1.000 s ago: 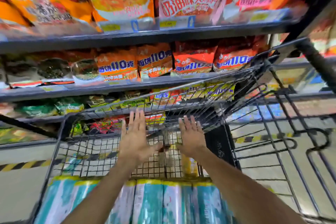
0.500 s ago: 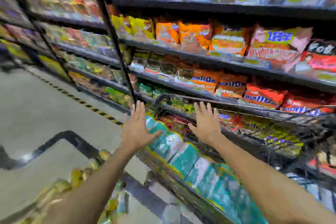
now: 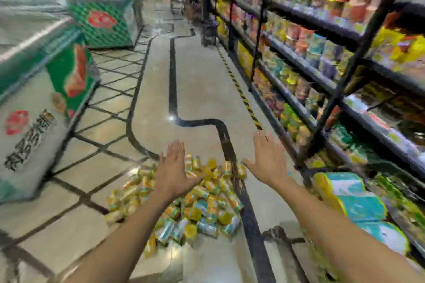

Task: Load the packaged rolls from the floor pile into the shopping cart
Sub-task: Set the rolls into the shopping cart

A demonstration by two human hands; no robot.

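Polished tile aisle floor [image 3: 202,89], stocked metal shelving [image 3: 322,57] right. Heap of yellow-and-teal plastic-wrapped rolls [image 3: 195,204] lies near centre. Left grip [image 3: 174,174] and right grip [image 3: 266,163] both wide, empty, poised over it, likely readying a scoop.

Left hand [image 3: 176,176] and right hand [image 3: 268,163] spread flat (empty) above roll pile [image 3: 197,204]; cart [image 3: 351,200] right.

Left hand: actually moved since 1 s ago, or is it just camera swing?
Yes. It was over the cart basket; now the left hand hovers open above the floor pile, left of the teal packs loaded in the cart.
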